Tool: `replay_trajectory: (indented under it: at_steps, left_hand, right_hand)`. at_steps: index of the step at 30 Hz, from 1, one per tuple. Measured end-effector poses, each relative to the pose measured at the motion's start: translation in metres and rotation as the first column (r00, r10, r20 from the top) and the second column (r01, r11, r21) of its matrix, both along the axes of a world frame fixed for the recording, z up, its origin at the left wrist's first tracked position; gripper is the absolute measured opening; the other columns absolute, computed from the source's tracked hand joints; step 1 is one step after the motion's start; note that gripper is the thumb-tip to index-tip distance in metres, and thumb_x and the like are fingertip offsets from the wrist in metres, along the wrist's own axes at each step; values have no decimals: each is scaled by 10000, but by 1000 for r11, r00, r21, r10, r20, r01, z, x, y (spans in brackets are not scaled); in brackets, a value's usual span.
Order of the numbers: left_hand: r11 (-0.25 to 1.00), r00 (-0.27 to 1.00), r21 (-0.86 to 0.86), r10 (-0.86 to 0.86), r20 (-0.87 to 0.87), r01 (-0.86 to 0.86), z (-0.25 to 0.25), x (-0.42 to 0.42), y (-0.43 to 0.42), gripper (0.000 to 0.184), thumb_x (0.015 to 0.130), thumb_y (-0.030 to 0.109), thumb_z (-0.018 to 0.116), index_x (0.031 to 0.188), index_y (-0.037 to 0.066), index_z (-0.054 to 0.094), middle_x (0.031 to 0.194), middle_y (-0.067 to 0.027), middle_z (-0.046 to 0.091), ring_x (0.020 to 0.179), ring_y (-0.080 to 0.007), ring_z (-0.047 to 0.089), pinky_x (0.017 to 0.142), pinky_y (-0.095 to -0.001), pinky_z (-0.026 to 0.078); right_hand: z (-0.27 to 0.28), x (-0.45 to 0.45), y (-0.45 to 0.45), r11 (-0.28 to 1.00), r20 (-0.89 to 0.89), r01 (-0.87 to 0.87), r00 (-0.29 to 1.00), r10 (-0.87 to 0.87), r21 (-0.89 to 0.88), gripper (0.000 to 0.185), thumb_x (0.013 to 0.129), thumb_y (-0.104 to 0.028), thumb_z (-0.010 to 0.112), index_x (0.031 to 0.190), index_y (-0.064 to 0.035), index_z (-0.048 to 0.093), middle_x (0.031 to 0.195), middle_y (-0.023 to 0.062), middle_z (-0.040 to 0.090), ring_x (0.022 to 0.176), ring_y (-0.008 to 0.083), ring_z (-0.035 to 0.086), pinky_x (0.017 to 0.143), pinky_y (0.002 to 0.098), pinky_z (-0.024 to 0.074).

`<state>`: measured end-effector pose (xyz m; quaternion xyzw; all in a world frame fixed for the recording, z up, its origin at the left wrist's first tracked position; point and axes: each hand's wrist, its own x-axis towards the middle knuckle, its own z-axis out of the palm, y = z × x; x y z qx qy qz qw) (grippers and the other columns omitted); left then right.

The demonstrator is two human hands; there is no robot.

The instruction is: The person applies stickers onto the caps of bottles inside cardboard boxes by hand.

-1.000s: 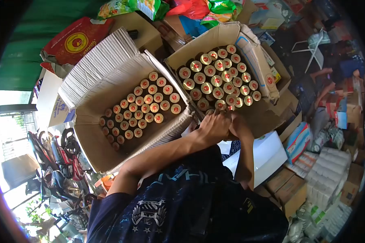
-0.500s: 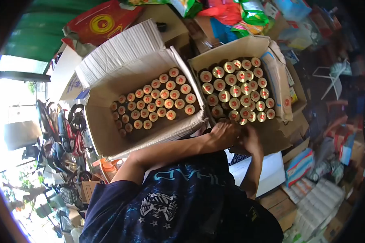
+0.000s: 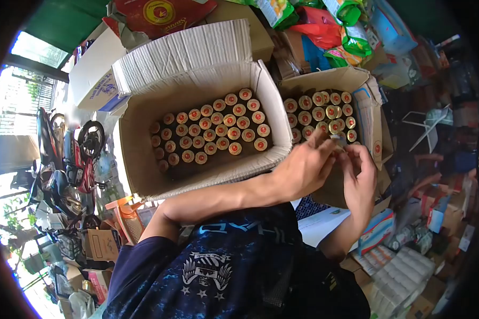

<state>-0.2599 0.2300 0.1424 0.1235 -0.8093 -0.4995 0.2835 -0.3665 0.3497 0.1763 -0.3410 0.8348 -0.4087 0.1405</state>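
Note:
Two open cardboard boxes stand side by side, the left box (image 3: 207,178) and the right box (image 3: 330,80). Each holds several rows of jars with gold lids (image 3: 217,118) bearing red marks. Over the near part of the right box, my left hand (image 3: 306,167) and my right hand (image 3: 360,173) meet at the fingertips. Both are closed around something small and pale, too small to make out. Behind them, gold lids in the right box (image 3: 318,114) are partly hidden by my fingers.
Green and red packets (image 3: 324,29) lie behind the boxes, beside a red bag (image 3: 162,13). Motorbikes (image 3: 69,165) and an orange chair (image 3: 126,215) are at the left. White packs (image 3: 402,276) and cartons are stacked at the lower right.
Both hands have risen from the near edge of the right box and now pinch together higher over it. The camera view has shifted, with the jars in both boxes staying in place.

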Motion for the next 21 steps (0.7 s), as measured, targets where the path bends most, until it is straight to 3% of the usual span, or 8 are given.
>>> replay_trajectory:
  at_steps: [6, 7, 11, 13, 15, 17, 19, 21]
  left_hand:
    - [997, 997, -47, 64, 30, -62, 27, 44, -77, 179, 855, 19, 608, 1016, -42, 655, 911, -208, 605, 773, -367, 660, 683, -416, 545]
    - [998, 998, -33, 53, 38, -52, 25, 52, -89, 175, 857, 24, 603, 1006, -49, 660, 909, -211, 610, 777, -359, 665, 684, -410, 545]
    - [992, 963, 33, 108, 247, -119, -16, 73, -130, 182, 859, 91, 617, 966, -38, 686, 865, -197, 676, 767, -275, 693, 685, -370, 548]
    - [979, 907, 123, 96, 411, -159, -42, 82, -143, 187, 869, 104, 615, 981, -23, 695, 839, -187, 691, 732, -234, 701, 663, -352, 546]
    - [951, 853, 225, 70, 518, -214, -80, 82, -151, 191, 880, 112, 614, 992, -16, 702, 812, -171, 703, 700, -203, 702, 640, -337, 545]
    - [901, 806, 332, 31, 591, -278, -127, 86, -154, 193, 893, 113, 612, 1000, -16, 706, 784, -150, 712, 672, -179, 699, 616, -326, 545]
    - [809, 842, 531, -87, 532, -252, -168, 88, -159, 187, 869, 109, 636, 967, -34, 704, 795, -128, 707, 656, -183, 679, 575, -315, 539]
    - [766, 878, 589, -68, 473, -258, -202, 91, -152, 209, 826, 124, 648, 886, -71, 690, 739, -163, 690, 591, -214, 664, 529, -334, 522]
  right_hand:
    - [15, 35, -71, 978, -4, -192, 981, 192, -78, 214, 932, -170, 636, 1043, 7, 595, 843, 119, 662, 730, 187, 629, 679, 321, 487]
    - [23, 39, -85, 973, 63, -228, 972, 225, 40, 195, 932, -154, 629, 1035, 10, 606, 832, 125, 670, 730, 195, 641, 685, 322, 494]
    - [-45, 32, -138, 901, 156, -432, 893, 421, 42, 254, 914, -195, 635, 1027, 32, 630, 899, 186, 692, 802, 295, 685, 729, 365, 513]
    - [-82, 33, -161, 858, 189, -462, 884, 427, 224, 358, 899, -290, 638, 1029, 44, 637, 943, 237, 684, 870, 359, 680, 758, 401, 516]
    - [-100, 41, -183, 727, 94, -443, 879, 467, 525, 302, 913, -266, 629, 928, 35, 654, 771, 136, 692, 706, 209, 681, 676, 354, 507]
    - [-131, 41, -200, 575, 231, -543, 818, 527, 612, 311, 896, -277, 624, 903, 32, 663, 748, 156, 690, 727, 244, 689, 699, 384, 509]
    - [-158, 42, -213, 400, 350, -612, 753, 557, 682, 300, 861, -149, 505, 1045, 45, 642, 933, 233, 700, 883, 306, 700, 797, 403, 521]
    - [-176, 50, -215, 358, 196, -516, 741, 643, 778, 416, 834, -150, 457, 1154, 72, 602, 1083, 285, 657, 1009, 359, 660, 880, 429, 503]
